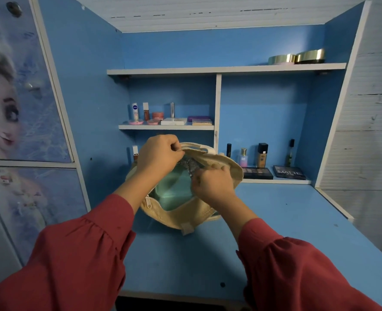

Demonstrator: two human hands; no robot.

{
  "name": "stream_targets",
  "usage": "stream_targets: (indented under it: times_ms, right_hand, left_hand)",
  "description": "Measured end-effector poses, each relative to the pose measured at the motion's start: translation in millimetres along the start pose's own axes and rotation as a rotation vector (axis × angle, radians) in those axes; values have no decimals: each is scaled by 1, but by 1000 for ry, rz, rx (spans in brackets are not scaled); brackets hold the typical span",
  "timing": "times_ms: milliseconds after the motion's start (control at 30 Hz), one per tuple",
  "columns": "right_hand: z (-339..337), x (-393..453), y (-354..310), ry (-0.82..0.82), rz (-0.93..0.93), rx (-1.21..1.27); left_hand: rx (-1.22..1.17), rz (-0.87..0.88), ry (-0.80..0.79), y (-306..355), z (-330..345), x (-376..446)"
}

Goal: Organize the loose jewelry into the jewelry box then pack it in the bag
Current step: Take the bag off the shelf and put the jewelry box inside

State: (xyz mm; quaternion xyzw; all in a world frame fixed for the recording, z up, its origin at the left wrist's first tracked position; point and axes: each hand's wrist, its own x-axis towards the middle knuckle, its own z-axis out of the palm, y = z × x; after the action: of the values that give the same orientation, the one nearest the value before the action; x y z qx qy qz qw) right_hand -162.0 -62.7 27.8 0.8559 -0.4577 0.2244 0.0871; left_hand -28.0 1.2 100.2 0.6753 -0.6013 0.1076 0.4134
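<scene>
I see the cream woven bag on the blue surface, mouth open, with the pale green jewelry box inside it. My left hand pinches the bag's far rim; my right hand grips its patterned lining.

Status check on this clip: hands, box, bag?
Left hand grips the bag rim, right hand pinches the opening. Green jewelry box inside, bag unzipped. Nothing blocking.
</scene>
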Motion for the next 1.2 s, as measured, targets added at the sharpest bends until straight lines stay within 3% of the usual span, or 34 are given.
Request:
stream_targets:
  times_ms: [133,233,300,433,633,767,1100,1200]
  right_hand:
    - [17,10,-17,-178,-124,58]
    - [23,17,-26,-364,-147,244]
    - [26,16,-26,-461,-120,258]
    - [25,19,-11,-494,-11,186]
    - [14,28,15,-342,104,280]
    - [20,17,22,-358,148,228]
    - [29,-5,19,-133,63,-21]
    - [30,-7,22,-120,35,44]
  left_hand:
    - [9,5,2,2,0,-1]
    - [4,14,-3,2,-1,0]
    - [6,14,-5,2,-2,0]
    - [10,10,-30,0,-5,0]
    - [12,-2,-68,-8,-7,1]
    - [-6,5,-58,-5,-5,-1]
    - [-44,16,-117,-7,-6,-5]
    - [-50,13,-113,-7,-6,-4]
